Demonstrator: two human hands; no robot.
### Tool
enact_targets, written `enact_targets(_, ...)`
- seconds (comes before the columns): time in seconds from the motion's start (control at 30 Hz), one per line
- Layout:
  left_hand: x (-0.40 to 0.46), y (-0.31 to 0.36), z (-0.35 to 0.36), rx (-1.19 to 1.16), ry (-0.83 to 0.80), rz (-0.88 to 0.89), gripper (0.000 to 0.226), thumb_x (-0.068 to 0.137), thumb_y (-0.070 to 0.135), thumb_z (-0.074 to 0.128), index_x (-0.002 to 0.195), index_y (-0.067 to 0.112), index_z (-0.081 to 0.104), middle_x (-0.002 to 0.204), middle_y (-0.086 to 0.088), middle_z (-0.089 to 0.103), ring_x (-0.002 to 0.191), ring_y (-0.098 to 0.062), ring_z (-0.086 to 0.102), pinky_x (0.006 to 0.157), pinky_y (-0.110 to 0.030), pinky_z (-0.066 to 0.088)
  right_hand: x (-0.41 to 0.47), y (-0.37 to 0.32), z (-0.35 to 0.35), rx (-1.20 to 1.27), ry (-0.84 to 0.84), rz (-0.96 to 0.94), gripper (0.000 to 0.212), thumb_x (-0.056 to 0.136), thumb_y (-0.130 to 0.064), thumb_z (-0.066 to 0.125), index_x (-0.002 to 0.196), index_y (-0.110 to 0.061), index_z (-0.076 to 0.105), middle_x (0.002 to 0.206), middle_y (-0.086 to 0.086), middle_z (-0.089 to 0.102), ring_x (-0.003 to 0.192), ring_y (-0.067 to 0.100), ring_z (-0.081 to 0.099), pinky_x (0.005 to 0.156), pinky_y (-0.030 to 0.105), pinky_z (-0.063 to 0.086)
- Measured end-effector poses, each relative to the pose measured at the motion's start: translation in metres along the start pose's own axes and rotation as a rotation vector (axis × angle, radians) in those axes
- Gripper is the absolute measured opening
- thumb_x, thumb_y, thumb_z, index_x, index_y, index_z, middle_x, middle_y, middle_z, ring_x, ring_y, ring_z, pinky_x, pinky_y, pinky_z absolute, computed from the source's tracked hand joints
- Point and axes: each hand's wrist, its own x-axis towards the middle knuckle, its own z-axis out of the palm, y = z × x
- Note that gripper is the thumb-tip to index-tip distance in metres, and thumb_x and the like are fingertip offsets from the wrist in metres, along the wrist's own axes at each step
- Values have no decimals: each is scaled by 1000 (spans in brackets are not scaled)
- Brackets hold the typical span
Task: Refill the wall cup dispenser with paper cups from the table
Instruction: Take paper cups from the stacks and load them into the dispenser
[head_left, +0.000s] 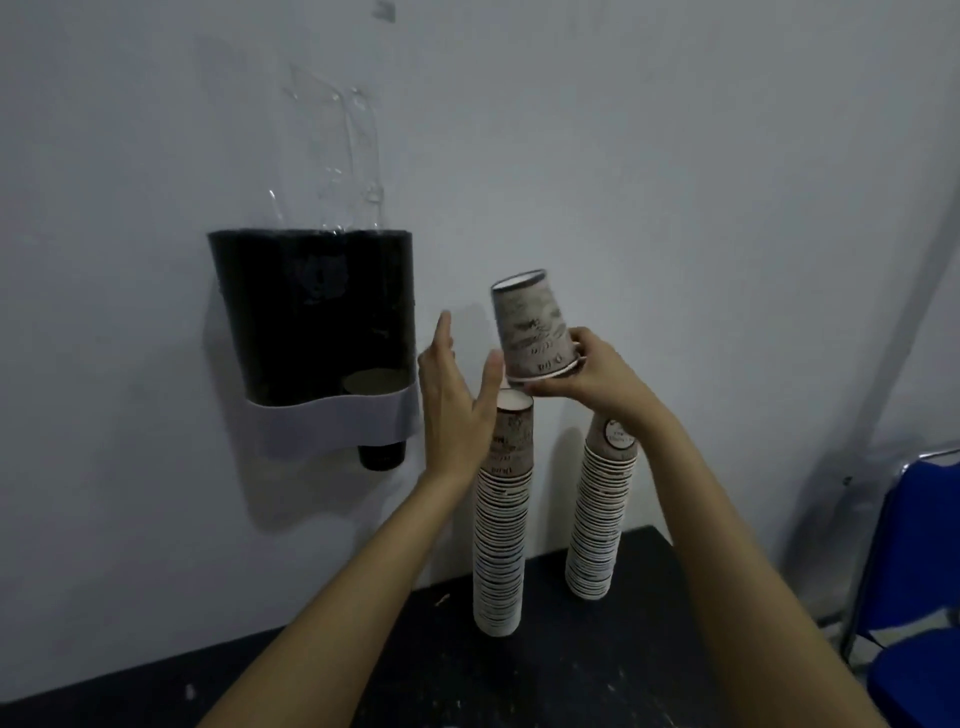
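With the right hand (582, 371) gripping one upturned paper cup (535, 325) by its rim and the left hand (452, 395) open-fingered, loading the seemingly near-empty dispenser (311, 332) comes next.

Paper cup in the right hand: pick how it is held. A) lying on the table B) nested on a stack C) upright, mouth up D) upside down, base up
D: the right hand pinches the paper cup at its wide rim, narrow base on top, clear of both stacks.
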Motion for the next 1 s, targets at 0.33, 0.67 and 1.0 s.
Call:
enact_targets(0.33,22,61,-71,-256,62,-44,27,96,38,34,117,24,45,115,-3,57,109,-21,55,93,-37,47,-18,-116,-9,533,36,-126,59,77,-14,70,128,-16,40,118,10,52,102,23,58,80,34,53)
enact_targets(0.67,13,-26,-152,1100,-158,204,62,78,23,66,133,5,46,151,-23,24,139,-42,23,106,-48,35,63,-252,89,-48,98,-478,66,83,-26,63,135,-5,30,122,22,55,115,34,51,93,32,40)
enact_targets(1.0,12,-48,-161,1099,-189,300,57,53,25,83,106,12,66,146,-19,36,130,-43,39,88,-49,53,67,-219,137,-589,-307,-364,59,93,-58,20,139,-27,38,148,9,39,135,33,35,112,45,23)
